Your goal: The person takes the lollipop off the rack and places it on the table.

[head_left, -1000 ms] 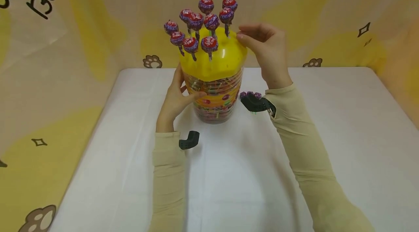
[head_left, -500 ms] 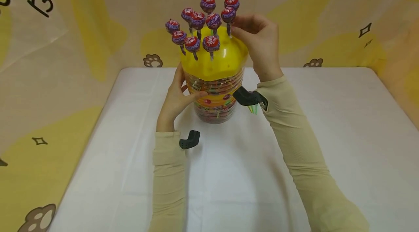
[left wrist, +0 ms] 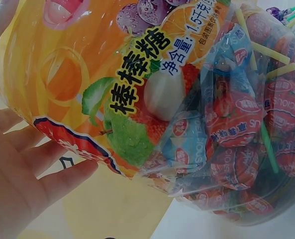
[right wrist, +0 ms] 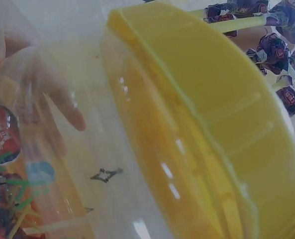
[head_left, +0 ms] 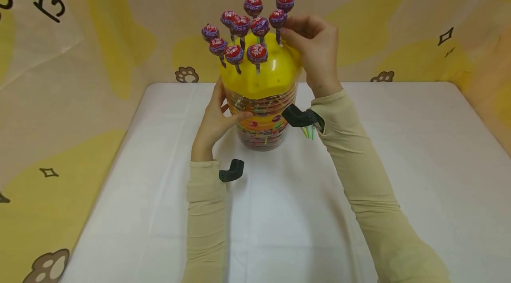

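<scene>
A clear plastic candy jar (head_left: pixel 263 134) with a yellow domed lid (head_left: pixel 275 76) stands upright on the table. Several lollipops (head_left: pixel 257 53) in purple-and-red wrappers stick up out of the lid. My left hand (head_left: pixel 213 121) grips the jar's left side, thumb across the front and fingers round behind. At the lid's right rear, my right hand (head_left: pixel 321 50) pinches at the stick of the rearmost right lollipop (head_left: pixel 285 2); that stick is hidden behind the fingers and a nearer lollipop (head_left: pixel 278 18). Wrapped lollipops (left wrist: pixel 234 114) fill the lower jar in the left wrist view.
Loose lollipops with green and yellow sticks (head_left: pixel 309 133) lie on the white table (head_left: pixel 279 221) right of the jar, mostly hidden by the right wrist's black camera mount (head_left: pixel 299 116). A yellow patterned cloth (head_left: pixel 375 30) hangs behind the table.
My right hand has moved left from the lid's right edge to the lollipops there. The rearmost right lollipop has shifted slightly up and right. The left hand keeps its hold.
</scene>
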A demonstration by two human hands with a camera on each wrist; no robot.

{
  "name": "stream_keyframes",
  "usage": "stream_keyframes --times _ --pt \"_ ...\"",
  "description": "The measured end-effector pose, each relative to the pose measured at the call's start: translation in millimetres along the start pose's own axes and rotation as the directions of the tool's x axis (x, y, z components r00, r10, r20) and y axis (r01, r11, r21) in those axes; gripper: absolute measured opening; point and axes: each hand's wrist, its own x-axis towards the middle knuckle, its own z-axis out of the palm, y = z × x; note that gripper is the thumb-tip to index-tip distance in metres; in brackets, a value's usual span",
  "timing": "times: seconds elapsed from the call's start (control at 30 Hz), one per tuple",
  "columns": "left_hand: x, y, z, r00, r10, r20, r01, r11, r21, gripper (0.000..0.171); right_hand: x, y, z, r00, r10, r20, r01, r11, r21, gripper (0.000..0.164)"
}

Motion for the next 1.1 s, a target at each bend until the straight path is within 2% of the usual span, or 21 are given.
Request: stream_keyframes --times 0.4,0.6,1.1 --pt "1.5 -2.7 1.0 1.0 -0.009 0.002 0.009 1.0 -0.004 0.097 0.3 -1.5 0.6 1.0 -0.028 -0.014 0.028 1.0 0.006 0.01" --pt "2.2 -4.8 0.6 1.0 0.002 0.006 -0.002 1.0 -0.008 0.097 2.1 -1.4 -0.9 0.998 -0.057 -0.021 0.058 0.996 0.068 0.009" --pt "5.3 -6.4 -0.4 1.0 0.014 0.006 -0.014 1.0 -0.011 0.098 -5.2 -2.1 -22.2 0.999 -0.015 -0.029 0.019 0.988 0.153 0.008"
